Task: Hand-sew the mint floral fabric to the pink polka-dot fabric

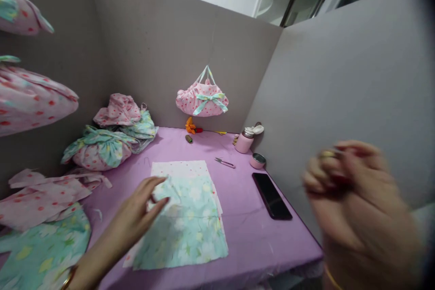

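My left hand [144, 208] hovers at the left side of a pale green floral cloth [193, 222], thumb and fingers apart, with nothing visible between them. Beneath that cloth lies a white-pink dotted cloth [190, 168], showing along the top and side edges. A thin dark thread [238, 215] runs across the green cloth and off towards the right. Raised well to the right of the table is my right hand [356, 195], blurred, its fingers curled into a pinch. What sits in that pinch is too small and smeared to name.
Thread snips [224, 163], a black phone [272, 195], a pink jar [244, 141] and a small pink tin [257, 160] are on the right. Sewn pouches [102, 147] and cut cloth [44, 195] lie left. A bow-tied pouch [204, 99] hangs at the back between grey partitions [333, 77].
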`<state>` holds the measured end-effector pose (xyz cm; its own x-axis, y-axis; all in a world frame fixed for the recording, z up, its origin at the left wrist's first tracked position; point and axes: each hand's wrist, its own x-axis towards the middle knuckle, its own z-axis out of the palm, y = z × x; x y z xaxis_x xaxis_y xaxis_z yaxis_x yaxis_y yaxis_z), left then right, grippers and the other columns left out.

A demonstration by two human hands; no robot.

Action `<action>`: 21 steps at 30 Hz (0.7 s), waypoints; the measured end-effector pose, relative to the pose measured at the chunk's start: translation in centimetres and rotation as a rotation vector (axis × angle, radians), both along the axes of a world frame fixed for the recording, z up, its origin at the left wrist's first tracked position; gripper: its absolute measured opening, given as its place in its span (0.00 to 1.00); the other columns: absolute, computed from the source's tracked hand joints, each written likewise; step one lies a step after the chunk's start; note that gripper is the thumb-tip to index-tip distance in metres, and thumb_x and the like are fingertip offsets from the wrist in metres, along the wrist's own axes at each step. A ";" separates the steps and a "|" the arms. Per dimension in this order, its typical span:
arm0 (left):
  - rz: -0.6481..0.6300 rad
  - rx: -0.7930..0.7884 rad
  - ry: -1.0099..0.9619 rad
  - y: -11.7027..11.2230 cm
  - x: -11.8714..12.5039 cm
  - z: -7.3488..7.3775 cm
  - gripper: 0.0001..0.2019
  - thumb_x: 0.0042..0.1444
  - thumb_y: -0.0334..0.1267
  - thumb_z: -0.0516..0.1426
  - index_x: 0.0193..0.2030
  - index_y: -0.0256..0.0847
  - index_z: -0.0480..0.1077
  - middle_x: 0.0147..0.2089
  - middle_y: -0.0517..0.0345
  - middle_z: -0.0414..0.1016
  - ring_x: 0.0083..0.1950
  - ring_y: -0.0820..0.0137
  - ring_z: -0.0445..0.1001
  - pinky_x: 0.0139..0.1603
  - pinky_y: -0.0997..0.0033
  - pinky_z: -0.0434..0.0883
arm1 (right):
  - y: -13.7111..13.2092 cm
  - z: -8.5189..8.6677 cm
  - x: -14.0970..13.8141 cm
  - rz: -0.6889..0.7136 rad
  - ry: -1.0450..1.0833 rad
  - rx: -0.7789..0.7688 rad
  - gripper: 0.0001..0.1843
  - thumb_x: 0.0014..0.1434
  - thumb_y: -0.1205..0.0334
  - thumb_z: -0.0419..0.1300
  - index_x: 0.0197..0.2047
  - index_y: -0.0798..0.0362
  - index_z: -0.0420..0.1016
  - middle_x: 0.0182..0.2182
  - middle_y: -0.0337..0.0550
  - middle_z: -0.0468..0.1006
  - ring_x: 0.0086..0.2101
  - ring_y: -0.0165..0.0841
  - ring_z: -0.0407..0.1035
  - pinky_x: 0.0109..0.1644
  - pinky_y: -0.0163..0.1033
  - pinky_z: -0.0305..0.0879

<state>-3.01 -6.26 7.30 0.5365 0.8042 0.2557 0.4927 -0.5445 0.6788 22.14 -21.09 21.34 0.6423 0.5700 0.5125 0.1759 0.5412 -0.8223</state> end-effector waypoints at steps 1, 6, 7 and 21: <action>-0.182 -0.105 -0.119 -1.4 2.0 2.4 0.25 0.58 0.43 0.52 0.62 0.45 0.52 0.45 0.52 0.70 0.36 0.67 0.71 0.36 0.69 0.68 | 1.2 0.6 -1.8 0.126 0.059 0.023 0.05 0.54 0.61 0.61 0.32 0.47 0.67 0.20 0.31 0.53 0.19 0.24 0.47 0.19 0.31 0.44; -0.715 -0.187 -0.411 -6.5 9.7 8.3 0.20 0.63 0.37 0.48 0.62 0.42 0.55 0.29 0.60 0.71 0.29 0.72 0.68 0.31 0.76 0.67 | 3.3 3.9 -6.0 0.452 0.097 -0.077 0.02 0.57 0.63 0.57 0.32 0.49 0.67 0.18 0.30 0.53 0.17 0.22 0.46 0.17 0.32 0.42; -0.667 -0.128 -0.380 -6.4 10.0 7.5 0.16 0.64 0.37 0.45 0.56 0.43 0.64 0.28 0.60 0.70 0.28 0.73 0.67 0.30 0.76 0.66 | 3.0 4.8 -5.4 0.420 0.088 -0.040 0.04 0.59 0.64 0.55 0.32 0.49 0.67 0.18 0.30 0.52 0.17 0.22 0.46 0.17 0.32 0.41; -0.146 -0.040 -0.052 -1.3 4.6 1.6 0.16 0.61 0.37 0.45 0.50 0.36 0.68 0.46 0.46 0.74 0.46 0.59 0.73 0.47 0.60 0.68 | 4.6 13.2 7.6 0.221 -0.129 0.232 0.28 0.55 0.70 0.26 0.09 0.54 0.52 0.06 0.26 0.55 0.12 0.12 0.52 0.28 0.46 0.41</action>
